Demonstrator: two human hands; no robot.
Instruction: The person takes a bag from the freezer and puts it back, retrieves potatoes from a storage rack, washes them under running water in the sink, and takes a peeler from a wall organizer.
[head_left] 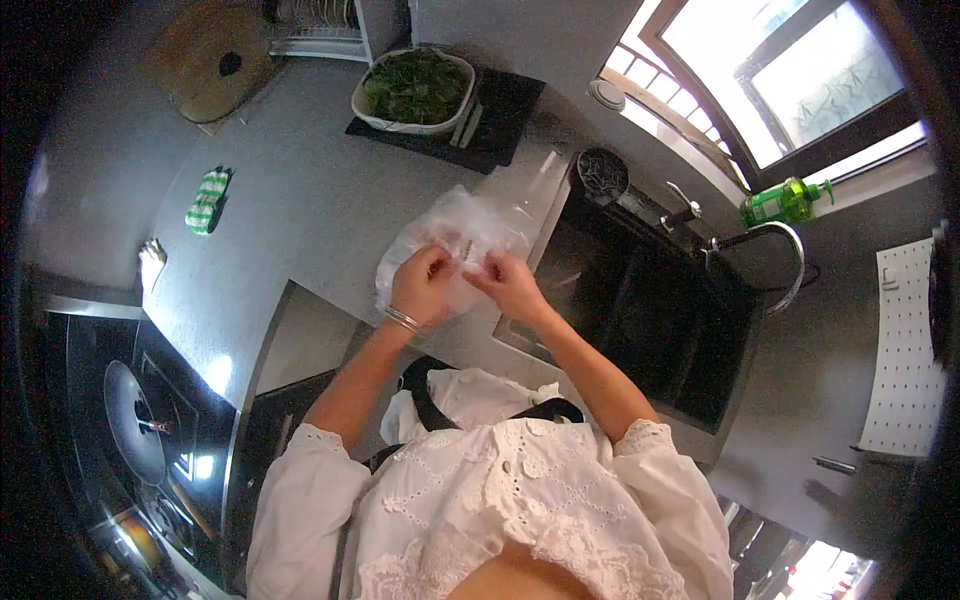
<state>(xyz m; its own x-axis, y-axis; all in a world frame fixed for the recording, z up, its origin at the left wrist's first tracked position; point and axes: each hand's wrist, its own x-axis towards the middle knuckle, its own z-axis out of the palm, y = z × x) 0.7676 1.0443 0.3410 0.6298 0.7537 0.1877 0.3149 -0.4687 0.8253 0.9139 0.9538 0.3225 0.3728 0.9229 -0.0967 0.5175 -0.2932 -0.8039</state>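
Grey desk [300, 170] bears a green-and-white bundle [207, 202] at nine o'clock from the translucent plastic bag [452, 218], and a white basin [415, 128] of leafy greens [415, 85] towards twelve. Left hand [425, 284], at seven, and right hand [508, 286], at four, both hold the bag in narrow, pinched fingers; the sink [665, 290] lies near three.

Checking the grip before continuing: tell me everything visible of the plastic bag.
The plastic bag looks thin, whitish and translucent, crumpled and loosely puffed. It spreads over the grey counter, left of the sink, and the left hand and right hand appear to pinch it. Its opening and any contents cannot be made out.
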